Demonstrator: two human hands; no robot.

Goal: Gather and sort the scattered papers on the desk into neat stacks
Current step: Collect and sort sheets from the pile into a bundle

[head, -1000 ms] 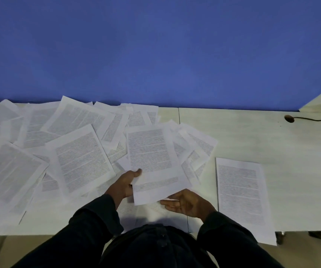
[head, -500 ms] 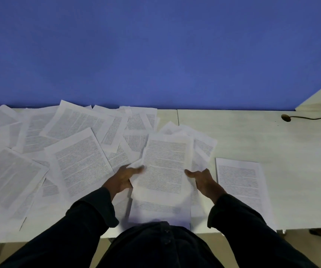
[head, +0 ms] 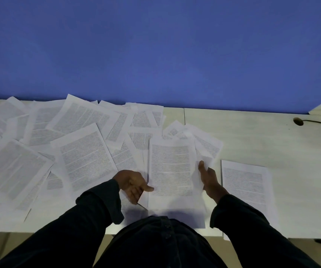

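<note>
The white printed paper sheet (head: pixel 170 167) looks light, floppy and slippery; the left hand (head: pixel 132 185) pinches its left edge, the right hand (head: pixel 209 178) its right edge, beside the sprawl of loose pages (head: pixel 59 147) on the pale bench (head: pixel 252 136).

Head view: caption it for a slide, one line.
Both hands, left hand and right hand, hold a printed sheet over scattered papers.
</note>
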